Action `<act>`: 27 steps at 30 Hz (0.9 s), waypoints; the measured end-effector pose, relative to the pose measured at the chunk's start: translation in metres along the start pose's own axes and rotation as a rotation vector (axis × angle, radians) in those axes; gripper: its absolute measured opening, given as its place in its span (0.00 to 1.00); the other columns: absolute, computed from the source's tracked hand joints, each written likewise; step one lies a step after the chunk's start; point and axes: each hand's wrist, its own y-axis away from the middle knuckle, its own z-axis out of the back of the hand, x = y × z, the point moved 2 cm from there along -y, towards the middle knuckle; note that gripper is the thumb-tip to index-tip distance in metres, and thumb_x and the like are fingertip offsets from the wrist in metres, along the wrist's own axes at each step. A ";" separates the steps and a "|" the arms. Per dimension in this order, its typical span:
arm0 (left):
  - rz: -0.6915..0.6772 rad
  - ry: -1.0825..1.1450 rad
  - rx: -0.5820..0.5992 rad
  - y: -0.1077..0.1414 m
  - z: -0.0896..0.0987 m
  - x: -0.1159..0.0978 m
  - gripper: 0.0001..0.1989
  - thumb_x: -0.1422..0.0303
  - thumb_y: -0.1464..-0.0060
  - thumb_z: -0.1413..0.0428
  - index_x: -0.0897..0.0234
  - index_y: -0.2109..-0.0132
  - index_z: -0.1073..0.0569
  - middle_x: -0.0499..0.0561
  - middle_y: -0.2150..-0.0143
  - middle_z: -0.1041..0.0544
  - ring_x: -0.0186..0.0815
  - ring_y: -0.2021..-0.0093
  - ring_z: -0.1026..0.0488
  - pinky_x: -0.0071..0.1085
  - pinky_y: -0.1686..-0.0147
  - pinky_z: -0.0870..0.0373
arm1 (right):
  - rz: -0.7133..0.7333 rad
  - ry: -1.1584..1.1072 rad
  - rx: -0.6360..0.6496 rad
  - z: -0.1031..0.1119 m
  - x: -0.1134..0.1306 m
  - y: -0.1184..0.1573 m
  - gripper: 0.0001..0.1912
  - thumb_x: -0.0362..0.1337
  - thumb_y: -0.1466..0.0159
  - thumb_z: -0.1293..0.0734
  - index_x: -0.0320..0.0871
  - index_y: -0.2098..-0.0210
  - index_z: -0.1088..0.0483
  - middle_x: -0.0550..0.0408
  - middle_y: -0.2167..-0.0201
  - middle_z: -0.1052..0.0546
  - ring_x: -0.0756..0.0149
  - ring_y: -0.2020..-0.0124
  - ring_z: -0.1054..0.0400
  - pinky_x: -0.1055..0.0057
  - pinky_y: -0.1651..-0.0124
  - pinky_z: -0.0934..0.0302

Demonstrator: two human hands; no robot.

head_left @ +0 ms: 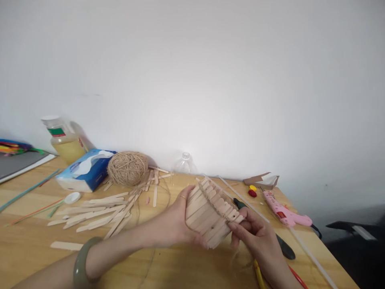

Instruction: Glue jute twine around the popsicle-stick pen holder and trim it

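Observation:
A craft-stick holder [204,214], built of pale wooden sticks set side by side, is tilted above the table in front of me. A strand of jute twine [212,202] runs across it near its rounded stick ends. My left hand [183,216] wraps round the holder's left side and underside. At its right edge, my right hand [255,237] is closed, thumb and fingers pinching where the twine reaches the side. Below that hand hangs a blurred loose strand. The fingertips behind the holder are hidden.
Loose craft sticks [99,212] and a twine ball [128,167] lie left, near a blue tissue pack [87,168] and a bottle of yellowish liquid [64,140]. A pink glue gun [285,210], clear glue sticks [313,257] and a dark-handled tool [285,247] lie right. A wall stands behind.

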 end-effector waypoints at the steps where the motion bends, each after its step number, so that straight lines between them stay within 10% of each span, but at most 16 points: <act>1: -0.025 -0.061 -0.026 0.001 -0.001 -0.001 0.59 0.63 0.70 0.32 0.62 0.36 0.59 0.64 0.40 0.40 0.51 0.41 0.40 0.49 0.44 0.41 | 0.047 0.039 -0.005 0.000 -0.001 0.000 0.16 0.47 0.47 0.30 0.44 0.77 0.38 0.62 0.89 0.29 0.72 0.85 0.37 0.75 0.76 0.44; 9: -0.905 -1.005 -0.628 0.003 0.017 -0.008 0.33 0.78 0.54 0.42 0.59 0.43 0.46 0.61 0.45 0.36 0.51 0.38 0.44 0.55 0.43 0.44 | 0.469 0.391 -0.083 0.005 -0.022 -0.009 0.22 0.39 0.39 0.36 0.45 0.46 0.43 0.53 0.66 0.22 0.68 0.70 0.27 0.70 0.64 0.31; 16: -1.291 -1.292 -0.768 0.012 0.021 -0.007 0.15 0.79 0.51 0.44 0.56 0.59 0.34 0.49 0.54 0.33 0.45 0.35 0.53 0.52 0.38 0.55 | 0.522 0.542 -0.137 0.007 -0.022 -0.012 0.11 0.40 0.38 0.38 0.46 0.56 0.34 0.56 0.70 0.22 0.69 0.74 0.26 0.76 0.71 0.31; 20: -1.122 -1.011 -0.702 0.009 0.025 -0.010 0.27 0.79 0.55 0.44 0.54 0.49 0.39 0.54 0.48 0.36 0.46 0.38 0.46 0.52 0.41 0.48 | 0.538 0.552 -0.135 0.009 -0.016 -0.010 0.09 0.41 0.37 0.38 0.45 0.59 0.30 0.57 0.71 0.23 0.70 0.75 0.28 0.76 0.71 0.33; 27: -0.123 0.143 -0.298 -0.007 0.036 -0.012 0.41 0.69 0.65 0.37 0.63 0.42 0.45 0.59 0.45 0.34 0.50 0.46 0.35 0.46 0.48 0.37 | 0.522 0.545 -0.139 0.016 -0.001 -0.009 0.10 0.41 0.37 0.39 0.44 0.65 0.28 0.53 0.69 0.23 0.65 0.68 0.29 0.73 0.68 0.35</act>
